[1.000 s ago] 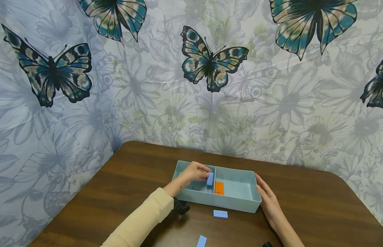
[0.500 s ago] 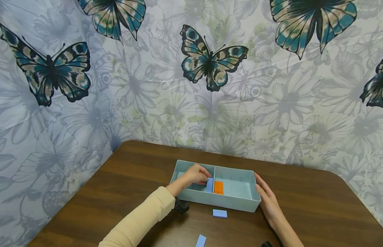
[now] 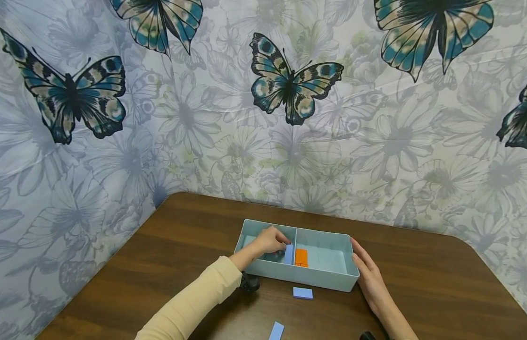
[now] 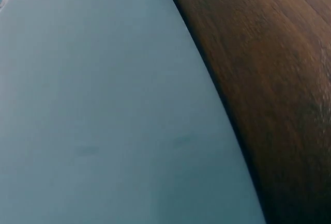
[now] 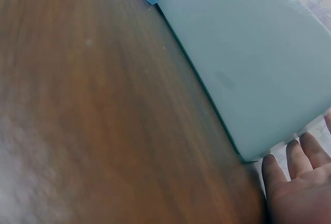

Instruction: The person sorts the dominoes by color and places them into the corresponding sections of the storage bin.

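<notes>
A pale blue-green box (image 3: 318, 278) with a divider stands on the table. In its left compartment my left hand (image 3: 269, 240) pinches a blue block (image 3: 288, 255), which stands upright beside the divider. My right hand (image 3: 370, 276) rests against the box's right end, its fingers fairly straight; the right wrist view shows its fingertips (image 5: 297, 154) on that end wall. Just across the divider, orange blocks (image 3: 301, 258) sit in the right compartment. Only the box's outer wall (image 4: 114, 89) and table appear in the left wrist view, with the left hand out of sight.
One blue block (image 3: 303, 293) lies flat on the brown table (image 3: 195, 222) in front of the box. Another blue block (image 3: 276, 331) lies nearer, cut off by the frame's bottom edge. Behind the table hangs a cloth (image 3: 229, 156) printed with butterflies.
The left hand has lowered the blue block into the left compartment, beside the divider, and has stayed almost still over the last half second. My right hand keeps its place.
</notes>
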The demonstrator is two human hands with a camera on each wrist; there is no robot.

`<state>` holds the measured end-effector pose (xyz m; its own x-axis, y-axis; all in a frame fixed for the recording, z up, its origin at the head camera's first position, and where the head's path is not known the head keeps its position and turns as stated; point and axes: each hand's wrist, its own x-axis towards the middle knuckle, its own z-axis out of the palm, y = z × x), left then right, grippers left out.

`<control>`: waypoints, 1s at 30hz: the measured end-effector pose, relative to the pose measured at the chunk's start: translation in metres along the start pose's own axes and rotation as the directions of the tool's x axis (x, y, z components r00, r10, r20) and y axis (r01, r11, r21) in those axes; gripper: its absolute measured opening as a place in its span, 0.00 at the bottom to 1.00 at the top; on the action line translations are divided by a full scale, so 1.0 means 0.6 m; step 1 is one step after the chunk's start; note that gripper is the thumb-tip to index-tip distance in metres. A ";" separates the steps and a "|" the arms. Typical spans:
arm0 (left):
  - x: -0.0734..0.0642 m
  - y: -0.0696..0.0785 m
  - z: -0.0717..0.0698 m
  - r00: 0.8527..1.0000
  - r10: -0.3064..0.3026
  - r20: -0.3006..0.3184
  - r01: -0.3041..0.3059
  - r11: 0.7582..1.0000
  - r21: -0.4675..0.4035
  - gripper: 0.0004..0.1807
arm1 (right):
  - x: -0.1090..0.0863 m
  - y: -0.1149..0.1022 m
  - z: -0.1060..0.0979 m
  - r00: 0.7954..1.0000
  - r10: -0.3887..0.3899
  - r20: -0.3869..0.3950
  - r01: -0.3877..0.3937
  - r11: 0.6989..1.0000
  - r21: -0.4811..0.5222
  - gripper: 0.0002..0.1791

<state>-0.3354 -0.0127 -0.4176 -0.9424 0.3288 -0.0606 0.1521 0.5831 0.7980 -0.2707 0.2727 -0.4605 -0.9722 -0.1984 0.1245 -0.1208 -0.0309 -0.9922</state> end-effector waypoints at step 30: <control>0.017 -0.024 -0.038 0.864 -0.056 0.500 0.265 0.895 -0.359 0.24 | -0.001 0.000 -0.001 1.000 0.007 -0.005 -0.007 1.000 -0.029 0.29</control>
<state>-0.3537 -0.0345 -0.4160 -0.6744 0.6229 -0.3964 -0.2207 0.3423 0.9133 -0.2704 0.2733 -0.4604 -0.9740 -0.1937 0.1173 -0.1193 -0.0010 -0.9929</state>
